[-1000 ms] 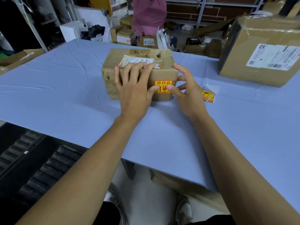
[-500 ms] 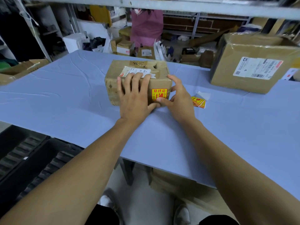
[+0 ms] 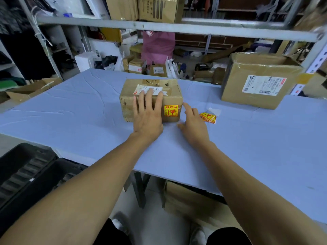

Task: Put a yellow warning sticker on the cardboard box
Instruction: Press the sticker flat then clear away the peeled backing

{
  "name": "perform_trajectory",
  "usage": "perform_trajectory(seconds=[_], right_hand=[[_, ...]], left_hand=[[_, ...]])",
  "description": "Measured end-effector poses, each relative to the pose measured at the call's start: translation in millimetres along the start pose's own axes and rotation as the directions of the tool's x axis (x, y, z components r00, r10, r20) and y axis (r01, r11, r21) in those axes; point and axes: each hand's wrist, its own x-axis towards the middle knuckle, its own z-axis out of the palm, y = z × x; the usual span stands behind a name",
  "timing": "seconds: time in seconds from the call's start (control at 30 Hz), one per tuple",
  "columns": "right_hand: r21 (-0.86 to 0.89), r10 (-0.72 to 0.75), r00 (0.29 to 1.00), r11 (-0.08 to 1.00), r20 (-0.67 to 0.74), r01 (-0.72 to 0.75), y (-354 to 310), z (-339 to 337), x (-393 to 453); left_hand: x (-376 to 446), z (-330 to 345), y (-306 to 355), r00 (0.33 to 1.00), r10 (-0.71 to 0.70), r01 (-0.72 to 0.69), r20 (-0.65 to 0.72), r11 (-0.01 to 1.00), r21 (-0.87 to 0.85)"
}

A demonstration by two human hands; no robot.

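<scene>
A small worn cardboard box [image 3: 127, 105] sits on the blue table [image 3: 79, 110], a white label across its top. A yellow warning sticker [image 3: 171, 110] with red print is stuck on its near face, toward the right corner. My left hand [image 3: 147, 114] lies flat against the box's near face and top edge, fingers spread, left of the sticker. My right hand [image 3: 193, 125] hovers just right of the box, fingers loosely apart, empty and not touching the sticker. Spare yellow stickers [image 3: 208, 117] lie on the table right of that hand.
A larger cardboard box [image 3: 256, 80] with a shipping label stands at the back right. A grey shelf rail [image 3: 159, 26] crosses overhead. Flattened cardboard [image 3: 23, 92] lies at the left edge. Black crates [image 3: 26, 170] sit below left. A person in pink [image 3: 158, 45] stands behind.
My right hand has come off the sticker and moved right, away from the box. My left hand stays on the box. The camera has tilted up.
</scene>
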Motion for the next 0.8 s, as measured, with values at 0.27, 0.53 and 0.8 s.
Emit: perform_trajectory(seconds=[0.27, 0.53, 0.8], right_hand=[[-0.117, 0.059, 0.989, 0.990, -0.134, -0.075, 49, -45, -53], [-0.206, 0.206, 0.958, 0.947, -0.198, -0.247, 102, -76, -20], [-0.218, 0.098, 0.984, 0.967, -0.148, -0.129, 123, -74, 30]], left_hand=[[-42, 18, 68, 0.902, 0.420, -0.314, 0.106, 0.802, -0.507], [15, 52, 117, 0.968, 0.249, -0.236, -0.042, 0.833, -0.500], [65, 78, 136, 0.981, 0.191, -0.166, 0.019, 0.895, -0.414]])
